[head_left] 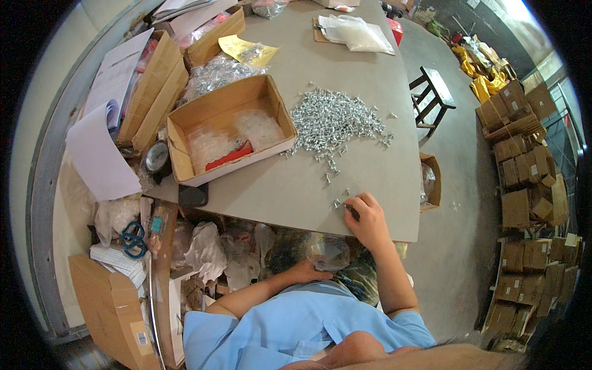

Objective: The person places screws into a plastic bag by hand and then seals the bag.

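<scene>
Right hand [368,221] over the near right part of the grey desk [265,200], back of hand up, fingers curled inward. A small dark patch [352,213] shows at the fingertips; cannot tell whether it is a held thing, nor whether the fingers pinch anything. Two loose fasteners [337,203] lie just beside the fingertips.

Left hand [303,272] low, below the desk's near edge and in front of the body, at a clear plastic bag [333,251]. Fingers partly hidden by the plastic; cannot tell how firmly they close. Both forearms bare, sleeves of the light blue shirt [265,324] ending above the elbows.

Main heap of small silvery fasteners [336,117] on the desk, beyond the right hand. Dense in the middle, scattered at the rim, a thin trail running toward that hand.

Left of the heap, its corner close to the fasteners: open cardboard box [222,103], set at a slant. Inside, clear plastic bags [259,127] and a red item [229,155].

Behind the box, a yellow sheet [246,49] on crumpled clear plastic. Far end of desk: flat pale bags [367,36].

Lower left, off the desk surface: scissors with blue handles [133,239].

Right of the desk, on the floor: dark stool [439,92]; farther right, stacked brown cartons [524,166].
</scene>
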Demonstrator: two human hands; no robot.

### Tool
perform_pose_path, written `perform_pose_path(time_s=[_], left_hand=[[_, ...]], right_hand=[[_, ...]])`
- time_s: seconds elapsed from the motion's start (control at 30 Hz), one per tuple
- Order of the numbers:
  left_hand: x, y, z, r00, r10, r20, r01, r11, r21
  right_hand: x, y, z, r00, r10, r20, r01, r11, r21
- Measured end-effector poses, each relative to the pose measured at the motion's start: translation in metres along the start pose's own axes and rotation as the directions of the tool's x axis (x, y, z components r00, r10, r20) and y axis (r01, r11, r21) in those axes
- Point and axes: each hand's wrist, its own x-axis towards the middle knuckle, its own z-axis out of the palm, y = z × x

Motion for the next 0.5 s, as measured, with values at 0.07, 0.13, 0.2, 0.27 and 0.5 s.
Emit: perform_pose_path(time_s=[0.07,0.13,0.2,0.27,0.5], left_hand=[[-0.001,0.005,0.001,0.999,0.039,-0.013,-0.040,0.996,-0.079],[0.004,-0.012,0.005,0.990,0.124,-0.061,-0.128,0.990,-0.058],[0.010,-0.026,0.009,0.965,0.233,-0.125,-0.232,0.973,0.019],[0.014,-0.034,0.012,0.911,0.368,-0.189,-0.342,0.927,0.156],[0.014,-0.023,0.012,0.984,0.128,-0.121,-0.128,0.992,0.006]], right_hand=[[-0.007,-0.004,-0.002,1.000,0.003,0.016,-0.002,0.999,-0.035],[-0.014,-0.010,-0.006,0.995,-0.017,0.103,0.017,1.000,0.003],[-0.019,-0.016,-0.011,0.965,-0.065,0.253,0.037,0.993,0.113],[-0.013,-0.013,-0.011,0.963,-0.056,0.262,0.015,0.988,0.155],[0.037,-0.010,0.018,0.982,-0.131,-0.134,0.124,0.990,-0.062]])
